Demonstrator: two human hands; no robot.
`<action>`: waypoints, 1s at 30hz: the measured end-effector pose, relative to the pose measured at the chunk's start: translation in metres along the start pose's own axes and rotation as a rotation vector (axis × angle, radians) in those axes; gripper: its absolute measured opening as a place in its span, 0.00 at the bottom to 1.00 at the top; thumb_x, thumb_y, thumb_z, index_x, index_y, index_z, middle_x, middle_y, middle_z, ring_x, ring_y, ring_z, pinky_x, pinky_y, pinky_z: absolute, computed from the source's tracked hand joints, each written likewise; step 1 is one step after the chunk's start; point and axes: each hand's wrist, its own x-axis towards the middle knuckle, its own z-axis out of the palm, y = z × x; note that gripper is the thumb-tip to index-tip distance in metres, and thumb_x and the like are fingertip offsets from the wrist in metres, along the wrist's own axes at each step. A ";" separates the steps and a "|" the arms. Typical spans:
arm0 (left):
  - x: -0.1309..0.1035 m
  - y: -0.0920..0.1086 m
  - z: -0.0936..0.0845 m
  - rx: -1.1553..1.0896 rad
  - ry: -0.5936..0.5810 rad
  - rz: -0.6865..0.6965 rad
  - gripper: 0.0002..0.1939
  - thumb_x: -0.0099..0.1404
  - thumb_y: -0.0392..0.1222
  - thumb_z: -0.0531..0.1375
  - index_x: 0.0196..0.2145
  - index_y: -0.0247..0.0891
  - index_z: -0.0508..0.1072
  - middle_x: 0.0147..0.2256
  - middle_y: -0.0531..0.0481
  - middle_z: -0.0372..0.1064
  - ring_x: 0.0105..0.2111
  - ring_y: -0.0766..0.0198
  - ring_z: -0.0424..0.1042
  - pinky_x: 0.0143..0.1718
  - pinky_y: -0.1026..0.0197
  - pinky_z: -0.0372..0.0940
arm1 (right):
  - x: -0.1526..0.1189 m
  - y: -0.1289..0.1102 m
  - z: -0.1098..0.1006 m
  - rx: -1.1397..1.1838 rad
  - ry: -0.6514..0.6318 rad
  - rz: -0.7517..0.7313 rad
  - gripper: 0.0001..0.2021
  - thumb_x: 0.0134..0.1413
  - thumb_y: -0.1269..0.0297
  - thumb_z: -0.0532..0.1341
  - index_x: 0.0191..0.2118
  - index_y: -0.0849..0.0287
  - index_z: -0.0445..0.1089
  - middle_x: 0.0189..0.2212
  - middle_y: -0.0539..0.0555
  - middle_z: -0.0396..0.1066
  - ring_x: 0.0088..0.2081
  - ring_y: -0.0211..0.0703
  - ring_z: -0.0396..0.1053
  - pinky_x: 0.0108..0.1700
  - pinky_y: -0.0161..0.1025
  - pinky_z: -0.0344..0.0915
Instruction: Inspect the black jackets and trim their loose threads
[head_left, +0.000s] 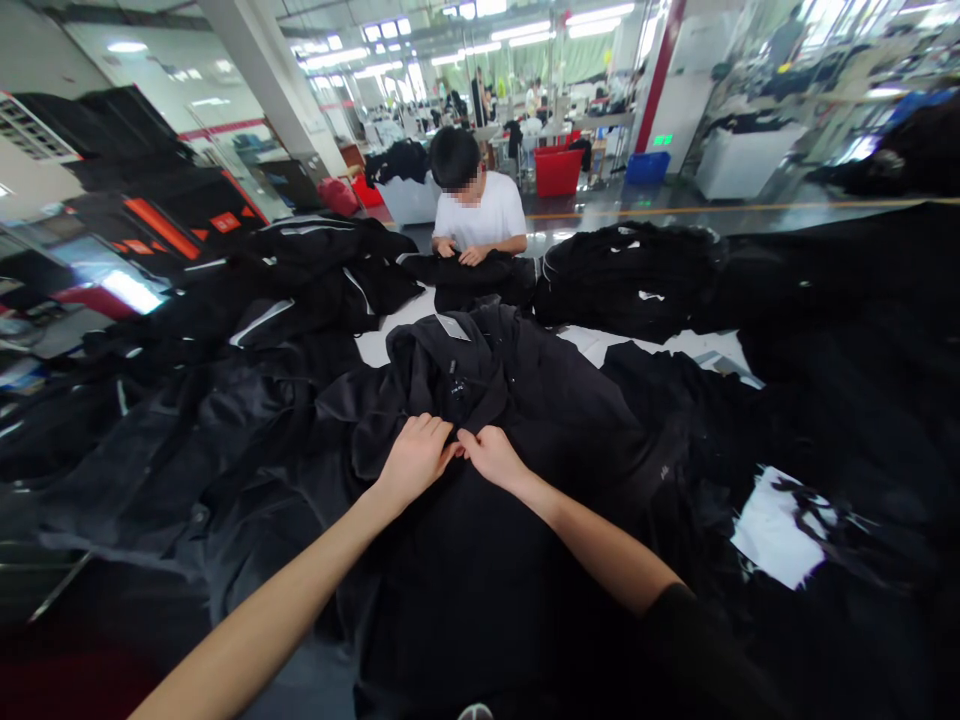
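A black hooded garment point(555, 385) is spread out in front of me, its hood and collar at the far end. My left hand point(417, 455) is closed on the cloth just below the collar. Right beside it, my right hand point(491, 455) pinches the same garment, and the fingertips of both hands almost meet. A white tag point(453, 327) lies on the hood, and a small dark label shows inside the neck. What exactly lies between the fingertips is too small to make out.
Piles of black garments point(630, 270) lie left, right and beyond. Across the table a person in a white shirt point(484, 210) handles dark cloth. White scraps with black threads point(780, 525) lie at the right. Red point(557, 172) and blue bins point(648, 167) stand farther back.
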 end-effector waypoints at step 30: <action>0.008 0.005 0.031 -0.351 -0.025 -0.179 0.07 0.67 0.36 0.51 0.30 0.38 0.65 0.29 0.46 0.67 0.33 0.55 0.66 0.41 0.53 0.60 | -0.008 -0.008 0.002 -0.734 0.111 -0.093 0.25 0.70 0.59 0.44 0.39 0.65 0.76 0.37 0.63 0.77 0.41 0.46 0.74 0.42 0.36 0.65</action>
